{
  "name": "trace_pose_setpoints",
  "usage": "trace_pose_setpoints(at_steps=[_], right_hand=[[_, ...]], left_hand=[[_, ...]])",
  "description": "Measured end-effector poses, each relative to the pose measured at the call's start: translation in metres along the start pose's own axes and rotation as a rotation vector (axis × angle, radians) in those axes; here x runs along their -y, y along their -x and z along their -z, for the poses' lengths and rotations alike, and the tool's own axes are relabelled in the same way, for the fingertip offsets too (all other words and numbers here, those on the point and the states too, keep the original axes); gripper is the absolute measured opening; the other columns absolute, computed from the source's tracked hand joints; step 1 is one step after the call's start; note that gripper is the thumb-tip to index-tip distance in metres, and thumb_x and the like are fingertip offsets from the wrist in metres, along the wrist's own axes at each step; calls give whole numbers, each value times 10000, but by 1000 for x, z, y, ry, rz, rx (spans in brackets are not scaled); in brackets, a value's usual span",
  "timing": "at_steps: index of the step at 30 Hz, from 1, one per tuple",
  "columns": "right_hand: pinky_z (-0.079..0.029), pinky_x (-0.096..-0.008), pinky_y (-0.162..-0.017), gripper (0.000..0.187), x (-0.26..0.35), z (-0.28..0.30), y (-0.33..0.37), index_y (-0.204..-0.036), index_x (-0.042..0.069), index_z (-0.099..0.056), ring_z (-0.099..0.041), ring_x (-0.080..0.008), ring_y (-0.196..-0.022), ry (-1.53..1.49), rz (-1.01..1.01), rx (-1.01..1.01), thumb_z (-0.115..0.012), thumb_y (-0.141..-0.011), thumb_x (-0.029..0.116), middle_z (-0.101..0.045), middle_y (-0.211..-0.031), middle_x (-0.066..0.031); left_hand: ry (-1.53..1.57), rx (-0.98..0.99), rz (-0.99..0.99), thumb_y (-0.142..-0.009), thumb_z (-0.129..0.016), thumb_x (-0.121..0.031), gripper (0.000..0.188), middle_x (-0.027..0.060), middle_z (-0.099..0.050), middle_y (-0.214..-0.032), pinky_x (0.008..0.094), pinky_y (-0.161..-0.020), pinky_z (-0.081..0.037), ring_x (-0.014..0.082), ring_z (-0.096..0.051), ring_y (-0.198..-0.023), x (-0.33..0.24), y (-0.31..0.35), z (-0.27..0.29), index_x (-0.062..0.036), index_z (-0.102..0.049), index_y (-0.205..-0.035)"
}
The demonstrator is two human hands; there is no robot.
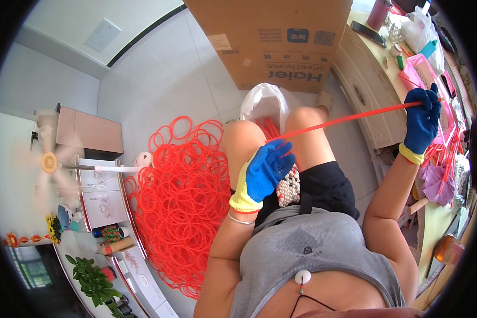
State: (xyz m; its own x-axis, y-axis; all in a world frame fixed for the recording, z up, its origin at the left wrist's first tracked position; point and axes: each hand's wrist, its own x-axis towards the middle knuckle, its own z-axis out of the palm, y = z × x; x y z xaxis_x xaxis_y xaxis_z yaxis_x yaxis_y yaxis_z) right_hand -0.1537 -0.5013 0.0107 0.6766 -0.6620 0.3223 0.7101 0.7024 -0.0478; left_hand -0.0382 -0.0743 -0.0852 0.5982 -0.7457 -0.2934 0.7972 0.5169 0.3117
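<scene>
A long red plastic tube or strip [350,117] stretches slantwise between my two gloved hands, in front of my knees. My left hand [267,170], in a blue glove with a yellow cuff, has its fingers closed around the strip's lower left end. Up at the right, beside the dresser, my right hand [423,116] pinches the other end in a matching glove. A big heap of thin red rings [180,206] covers the floor to my left. Between my knees stands a white plastic bag [258,100] with more red strips [270,128] inside.
A large cardboard box [281,42] stands ahead. On the right, a dresser [365,87] carries a pink basket [421,69], a phone [369,34], red strips [449,164] and a purple cloth [438,183]. A blurred, running fan [50,162] and a potted plant [93,278] are at left.
</scene>
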Motion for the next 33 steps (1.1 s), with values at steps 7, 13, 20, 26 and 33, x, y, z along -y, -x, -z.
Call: trace_pose_setpoints(at_steps=[7,13,20,26,33], right_hand=[[-416,-306,-675,342,24,-17,-4,-721,39,-537,-460,-197,-742,-447,-437,-87,-555,-1043,154,-490,-685,-69],[-425,-305,-681,141,29,22,-3,-862,-1,-613,-477,-206,-788,-381,-282,-165,-595,-986,64,-559,-782,-80],[-470,-424,-936,231,-13,75,14,-1149,-17,-672,-584,-239,-935,-112,-90,-283,-602,-938,47,-675,-1038,-105],[-459,-284,-675,183,-67,77,17,-1112,21,-681,-523,-138,-668,-266,-241,-183,-550,-1012,100,-559,-759,8],[-379,-267,-494,283,-100,-24,63,-781,188,-517,-460,-91,-470,263,-379,289,-567,-1028,316,-465,-563,54]], left_hand=[[-196,180,122,-1081,-454,-334,506,191,-597,-1389,469,-1105,-467,343,-582,-1278,-7,6,-1,19,-499,-1441],[-78,216,-406,-1072,-484,-341,536,166,-501,-1510,501,-1197,-355,331,-493,-1383,-19,-8,-3,-60,-412,-1523],[-65,377,-662,-1055,-526,-324,376,103,-593,-1434,556,-1207,-329,337,-529,-1354,-41,-12,-8,-126,-616,-1361],[40,379,-788,-1045,-525,-228,195,11,-740,-1013,531,-1153,-388,279,-648,-1110,-67,4,-35,-149,-702,-1022],[-277,1117,-583,-981,-591,-295,396,37,-581,-654,322,-475,-446,187,-542,-502,-111,52,-57,-96,-662,-646]])
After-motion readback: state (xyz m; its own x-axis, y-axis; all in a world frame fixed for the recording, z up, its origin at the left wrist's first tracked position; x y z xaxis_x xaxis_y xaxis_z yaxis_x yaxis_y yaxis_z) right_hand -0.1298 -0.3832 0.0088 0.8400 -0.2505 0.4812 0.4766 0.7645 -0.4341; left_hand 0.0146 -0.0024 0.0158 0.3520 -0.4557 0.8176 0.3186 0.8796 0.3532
